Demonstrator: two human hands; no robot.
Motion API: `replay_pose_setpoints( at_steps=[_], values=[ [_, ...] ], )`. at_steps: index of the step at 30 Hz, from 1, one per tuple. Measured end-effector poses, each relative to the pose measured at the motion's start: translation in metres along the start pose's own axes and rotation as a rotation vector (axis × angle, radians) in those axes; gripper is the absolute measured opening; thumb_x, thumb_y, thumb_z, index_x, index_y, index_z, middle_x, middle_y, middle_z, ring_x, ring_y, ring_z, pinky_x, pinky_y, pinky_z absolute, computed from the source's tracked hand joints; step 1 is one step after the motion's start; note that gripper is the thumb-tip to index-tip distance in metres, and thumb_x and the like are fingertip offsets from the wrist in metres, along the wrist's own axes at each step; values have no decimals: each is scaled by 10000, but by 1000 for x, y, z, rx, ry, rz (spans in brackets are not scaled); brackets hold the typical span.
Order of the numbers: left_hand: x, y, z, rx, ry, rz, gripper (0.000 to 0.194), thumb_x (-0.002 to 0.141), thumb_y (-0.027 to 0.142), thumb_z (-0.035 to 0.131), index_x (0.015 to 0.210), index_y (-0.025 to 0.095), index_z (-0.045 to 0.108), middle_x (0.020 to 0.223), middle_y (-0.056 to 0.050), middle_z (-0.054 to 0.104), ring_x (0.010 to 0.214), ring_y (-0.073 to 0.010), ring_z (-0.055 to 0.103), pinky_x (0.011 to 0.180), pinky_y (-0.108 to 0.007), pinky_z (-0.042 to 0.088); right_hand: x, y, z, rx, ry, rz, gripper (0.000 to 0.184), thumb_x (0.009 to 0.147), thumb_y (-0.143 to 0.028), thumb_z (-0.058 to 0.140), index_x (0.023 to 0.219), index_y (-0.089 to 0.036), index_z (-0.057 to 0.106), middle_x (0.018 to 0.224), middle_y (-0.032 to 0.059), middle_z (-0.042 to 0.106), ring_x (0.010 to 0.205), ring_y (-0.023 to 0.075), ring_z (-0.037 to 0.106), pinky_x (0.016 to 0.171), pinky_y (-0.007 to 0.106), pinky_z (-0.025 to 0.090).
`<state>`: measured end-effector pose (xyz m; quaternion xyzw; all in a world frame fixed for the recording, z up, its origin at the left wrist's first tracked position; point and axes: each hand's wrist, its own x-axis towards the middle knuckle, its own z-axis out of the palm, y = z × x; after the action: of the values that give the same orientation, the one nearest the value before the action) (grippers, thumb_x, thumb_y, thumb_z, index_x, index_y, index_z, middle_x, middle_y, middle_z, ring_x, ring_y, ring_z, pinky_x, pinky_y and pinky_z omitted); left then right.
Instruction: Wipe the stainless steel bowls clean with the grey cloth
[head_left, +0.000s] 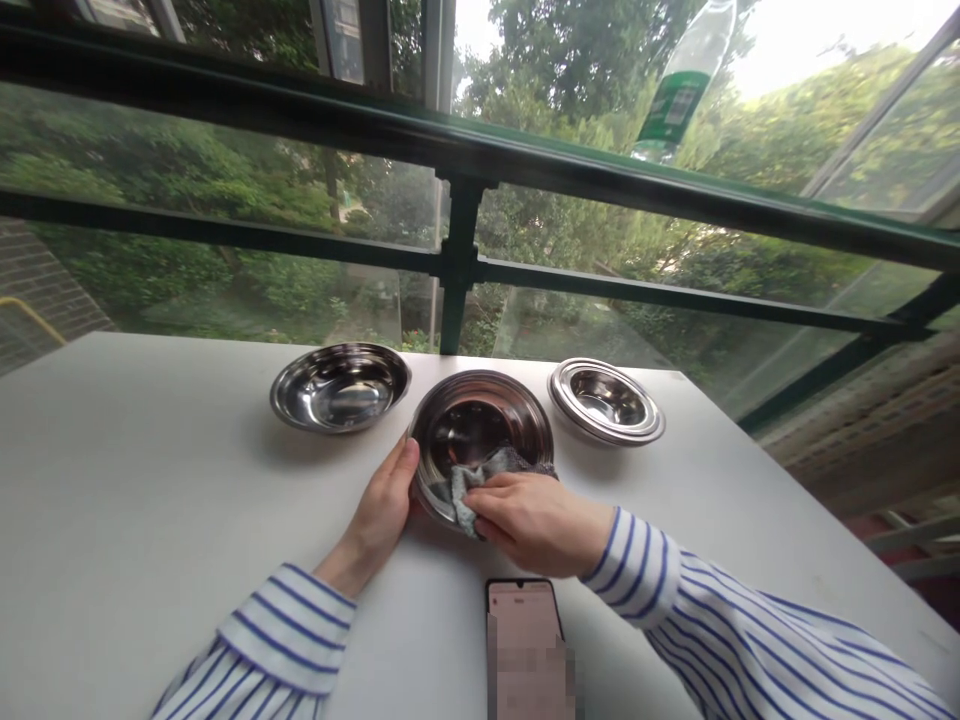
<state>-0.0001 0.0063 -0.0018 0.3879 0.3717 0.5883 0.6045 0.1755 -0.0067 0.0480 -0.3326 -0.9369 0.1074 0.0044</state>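
My left hand [384,492] grips the near left rim of a tilted stainless steel bowl [480,420]. My right hand [534,522] presses a grey cloth [474,484] against the bowl's inner wall at the near side. The cloth is bunched, and part of it drapes over the rim. A second steel bowl [340,388] stands to the left on the white table [150,470], apart from my hands. To the right, a smaller steel bowl or stacked bowls [606,402] rest beyond my right hand, untouched.
A smartphone [525,640] with a blurred screen lies at the table's near edge, below my hands. Dark green window railings [459,262] run behind the table, with trees outside. A plastic bottle [682,80] shows at the top right, beyond the railing.
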Motion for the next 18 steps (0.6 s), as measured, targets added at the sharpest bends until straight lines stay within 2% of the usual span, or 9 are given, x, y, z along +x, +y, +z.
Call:
replay_pose_setpoints(
  at_steps=[2,4,6,8,10,15,18],
  values=[
    [0,-1,0,-9,-5,-20,457,814,429,535,1204,194,569,1229,-64,607,1223,-246,458,1039,-350,326,7,-3,4,39,39,-19,215,901,-216,388,999,-144,566,949,85,646,880,176,585,816,284,448],
    [-1,-2,-1,-21,1,-41,434,810,433,539,1176,205,587,1197,-56,628,1195,-241,488,1031,-350,337,20,-9,13,124,147,-37,283,910,-213,371,1145,-126,502,1124,100,605,1002,176,550,905,284,420],
    [-1,-2,-3,-37,14,-54,412,813,427,540,1157,207,595,1187,-53,634,1175,-232,506,1029,-351,340,33,-17,25,168,271,23,361,922,-226,336,1250,-106,426,1237,113,548,1085,191,508,951,304,402],
    [-2,-1,-5,-50,26,-55,405,820,413,533,1160,199,586,1190,-58,630,1174,-229,505,1028,-361,340,37,-22,33,152,328,51,405,921,-241,330,1289,-83,393,1268,119,529,1112,210,487,963,317,398],
    [-2,0,-5,-46,27,-45,402,827,403,526,1166,194,580,1195,-60,628,1185,-232,495,1029,-368,337,30,-23,34,109,300,39,400,914,-240,338,1271,-78,415,1228,119,560,1080,214,507,938,317,416],
    [-1,-1,-1,-25,20,-4,394,826,410,525,1149,197,602,1204,-47,624,1200,-233,479,1041,-342,316,-8,-9,17,-49,116,7,291,880,-202,390,1126,-119,522,1017,112,650,947,212,574,849,350,431],
    [0,-3,1,-18,22,-16,402,828,418,518,1146,185,599,1203,-54,624,1187,-236,490,1019,-345,343,-7,-7,17,-59,117,12,276,864,-200,413,1098,-126,539,1001,109,655,944,211,575,856,350,426]
  ],
)
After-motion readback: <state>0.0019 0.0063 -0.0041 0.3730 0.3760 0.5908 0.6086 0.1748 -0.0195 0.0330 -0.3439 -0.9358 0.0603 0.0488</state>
